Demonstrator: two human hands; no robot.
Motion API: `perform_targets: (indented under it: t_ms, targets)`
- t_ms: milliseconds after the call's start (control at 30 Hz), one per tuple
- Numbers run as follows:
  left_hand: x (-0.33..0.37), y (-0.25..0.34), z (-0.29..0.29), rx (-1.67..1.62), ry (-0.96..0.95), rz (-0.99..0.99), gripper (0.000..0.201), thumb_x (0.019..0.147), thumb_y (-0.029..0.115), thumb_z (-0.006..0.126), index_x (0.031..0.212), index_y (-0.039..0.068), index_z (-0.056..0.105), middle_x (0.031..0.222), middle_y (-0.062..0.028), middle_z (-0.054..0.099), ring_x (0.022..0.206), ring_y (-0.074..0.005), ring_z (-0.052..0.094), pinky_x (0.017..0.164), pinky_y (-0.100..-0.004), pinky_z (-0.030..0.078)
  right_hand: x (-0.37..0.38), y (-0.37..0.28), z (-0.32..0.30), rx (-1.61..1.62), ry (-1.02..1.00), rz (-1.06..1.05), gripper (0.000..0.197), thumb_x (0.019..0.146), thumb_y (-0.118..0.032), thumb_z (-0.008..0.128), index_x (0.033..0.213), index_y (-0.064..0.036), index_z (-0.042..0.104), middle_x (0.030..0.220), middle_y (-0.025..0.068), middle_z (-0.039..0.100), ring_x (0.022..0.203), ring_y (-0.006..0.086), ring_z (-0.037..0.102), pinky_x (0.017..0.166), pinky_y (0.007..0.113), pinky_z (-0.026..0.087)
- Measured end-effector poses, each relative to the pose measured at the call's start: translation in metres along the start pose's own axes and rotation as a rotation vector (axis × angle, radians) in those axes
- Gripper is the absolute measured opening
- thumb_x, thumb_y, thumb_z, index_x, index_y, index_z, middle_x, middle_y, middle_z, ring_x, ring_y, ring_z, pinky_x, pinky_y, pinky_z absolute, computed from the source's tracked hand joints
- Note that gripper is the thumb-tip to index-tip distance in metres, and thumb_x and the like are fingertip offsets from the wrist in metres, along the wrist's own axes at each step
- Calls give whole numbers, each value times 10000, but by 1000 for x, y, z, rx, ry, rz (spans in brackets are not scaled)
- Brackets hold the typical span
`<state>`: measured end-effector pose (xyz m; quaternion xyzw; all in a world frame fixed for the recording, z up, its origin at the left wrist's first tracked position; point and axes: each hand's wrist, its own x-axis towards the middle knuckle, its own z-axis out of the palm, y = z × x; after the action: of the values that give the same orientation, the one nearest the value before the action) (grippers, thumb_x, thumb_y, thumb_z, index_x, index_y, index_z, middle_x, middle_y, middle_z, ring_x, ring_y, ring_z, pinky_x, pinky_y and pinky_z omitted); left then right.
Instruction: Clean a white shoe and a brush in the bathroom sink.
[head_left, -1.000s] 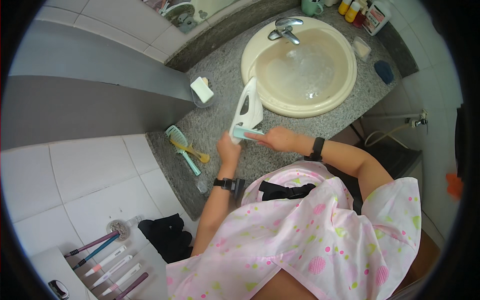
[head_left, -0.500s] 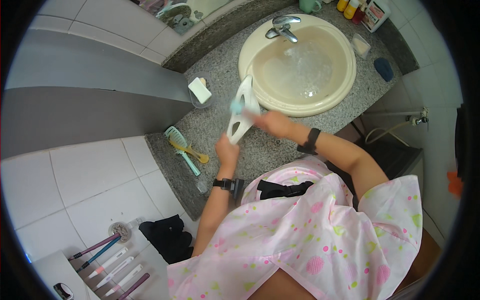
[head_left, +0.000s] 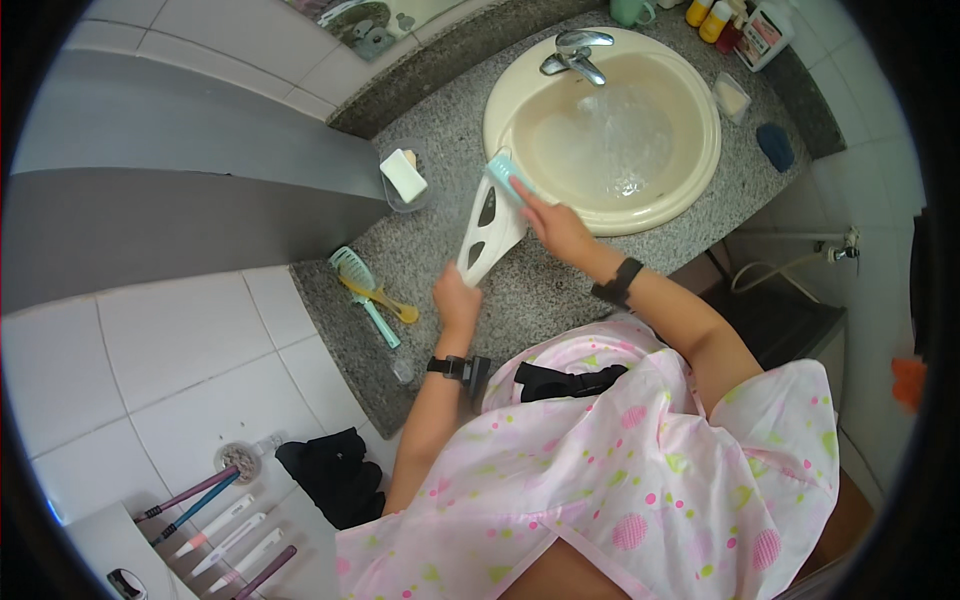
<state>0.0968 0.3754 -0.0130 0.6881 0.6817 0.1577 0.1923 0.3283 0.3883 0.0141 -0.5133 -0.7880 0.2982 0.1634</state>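
Observation:
My left hand [head_left: 457, 300] grips the narrow lower end of a flat white plastic piece [head_left: 492, 240] with dark oval cut-outs. The piece slants up toward the left rim of the cream sink [head_left: 603, 215]. My right hand [head_left: 560, 228] holds a small light-blue ridged scrubber [head_left: 508, 178] against the upper end of the piece, index finger stretched along it. The scrubber's underside is hidden. Cloudy water [head_left: 625, 150] lies in the basin under a chrome faucet [head_left: 577, 55].
White soap [head_left: 403, 176] sits in a clear dish on the left. Below it lie a mint-green hairbrush [head_left: 378, 322] and a yellow brush-like tool [head_left: 400, 308]. Several bottles [head_left: 715, 20], a mug [head_left: 632, 10] and a dark blue sponge-like pad [head_left: 774, 147] line the counter's far and right sides.
My right hand has slid the light-blue scrubber from the middle of the white piece up to its upper end. My left hand keeps its hold. The view has shifted slightly.

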Motion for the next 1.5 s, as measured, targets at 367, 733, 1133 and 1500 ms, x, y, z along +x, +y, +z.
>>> perform_targets:
  t_ms: [367,733,1133,1500]
  targets:
    - [0,6,-3,-53,5,30,259,666,-23,626,924,-13,608,822,-259,646,786,-461,616,684,-490,491,-1,-14,0,164,-102,-74,537,953,-237,498,1459,-246,321,631,162,589,566,341,609,537,435,488]
    - [0,-2,2,-38,41,127,283,682,-14,629,964,2,615,824,-249,651,799,-460,615,689,-490,488,-7,-13,2,153,-199,-287,545,942,-206,488,1460,-243,324,603,161,569,525,332,602,500,419,491]
    - [2,0,2,-17,6,47,244,666,-15,612,909,10,604,808,-237,643,785,-453,612,681,-501,485,13,21,-1,109,191,-58,563,931,-184,484,1462,-258,313,700,167,623,585,332,622,517,425,486]
    - [-1,5,-3,10,0,35,261,661,-11,630,921,-2,605,824,-252,646,793,-455,614,694,-494,489,24,19,-22,294,346,15,456,967,-234,462,1417,-197,400,770,227,626,603,390,605,577,441,496]
